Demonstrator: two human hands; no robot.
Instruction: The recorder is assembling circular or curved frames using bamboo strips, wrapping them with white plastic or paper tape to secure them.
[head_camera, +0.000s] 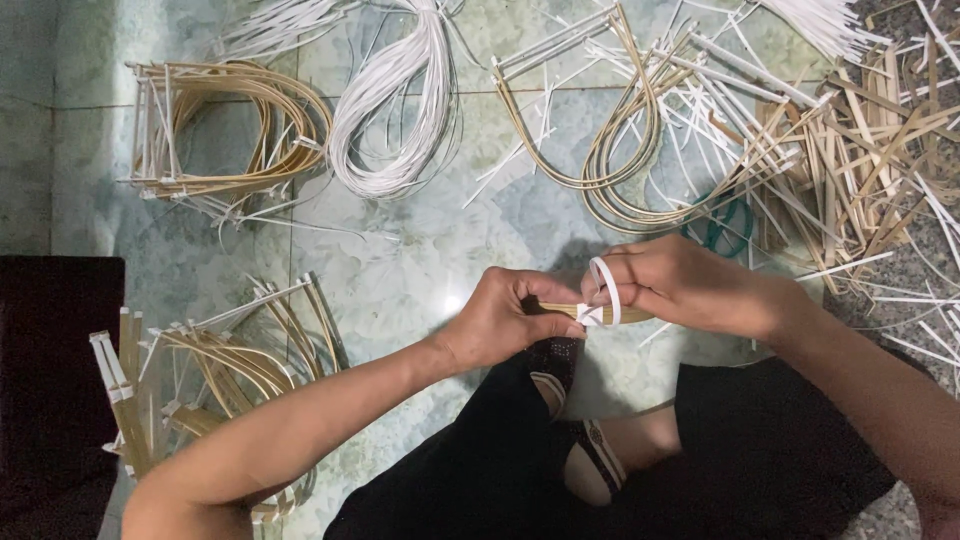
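Binding looks underway: left hand (505, 320) pinches the bamboo strips (600, 314) over the lap, near centre, while right hand (680, 285) grips the white strap (604, 290) looped round them; tightening calls for a steady pull.

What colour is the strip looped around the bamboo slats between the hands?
White strip, seen in the head view, looped over tan slats.

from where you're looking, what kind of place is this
Probably an informal home craft workspace on a tiled floor. Bent bamboo strips lie in bundles, a white strap coil nearby, and the left hand and right hand bind a strip with white strap.
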